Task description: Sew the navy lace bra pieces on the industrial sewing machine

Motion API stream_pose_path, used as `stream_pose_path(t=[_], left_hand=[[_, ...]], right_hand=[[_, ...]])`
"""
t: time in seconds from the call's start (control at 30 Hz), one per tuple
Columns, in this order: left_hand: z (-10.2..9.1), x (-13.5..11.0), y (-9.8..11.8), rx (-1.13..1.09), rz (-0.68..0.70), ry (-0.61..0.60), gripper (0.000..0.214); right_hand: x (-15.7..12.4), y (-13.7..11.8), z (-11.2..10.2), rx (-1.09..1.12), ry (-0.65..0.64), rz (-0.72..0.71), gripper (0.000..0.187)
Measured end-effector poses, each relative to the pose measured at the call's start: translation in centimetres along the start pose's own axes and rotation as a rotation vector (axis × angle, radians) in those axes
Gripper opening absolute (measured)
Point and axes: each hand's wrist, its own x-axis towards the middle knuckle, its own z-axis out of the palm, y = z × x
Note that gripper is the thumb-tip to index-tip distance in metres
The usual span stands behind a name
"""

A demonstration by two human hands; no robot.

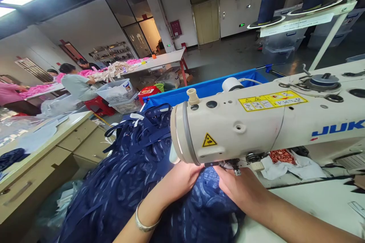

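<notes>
A white sewing machine [228,125] reaches in from the right, its rounded head end above my hands. Just below that head, my left hand [184,178] grips the left side of a navy garment [208,186] of gathered, lace-like fabric. On the garment's other side my right hand [242,188] has its thumb and fingers closed on the cloth. The machine head hides my fingertips and the needle area. A large heap of navy strapped garments [122,182] spreads to the left of and beneath my left forearm, which wears a silver bangle.
Left of the heap stands a drawer cabinet [37,163]. Behind the machine is a blue fabric bin [182,93]. A white cloth with copper-coloured material [285,163] lies under the machine arm. Thread cones [268,0] stand upper right. People sit at a far table [168,57].
</notes>
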Motion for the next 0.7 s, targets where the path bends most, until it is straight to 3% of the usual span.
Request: stream_pose_path(t=[0.17, 0.5, 0.7], left_hand=[[0.1, 0.0, -0.1, 0.019, -0.006, 0.013, 0.034], [0.2, -0.1, 0.3, 0.021, -0.04, 0.024, 0.03], [0.4, -0.3, 0.2, -0.014, -0.019, 0.078, 0.027]], right_hand=[[-0.1, -0.1, -0.1, 0.042, 0.018, -0.004, 0.048], [-0.2, -0.2, -0.7, -0.022, -0.148, -0.013, 0.049], [-1.0, 0.4, 2.4, -0.149, -0.12, -0.042, 0.05]])
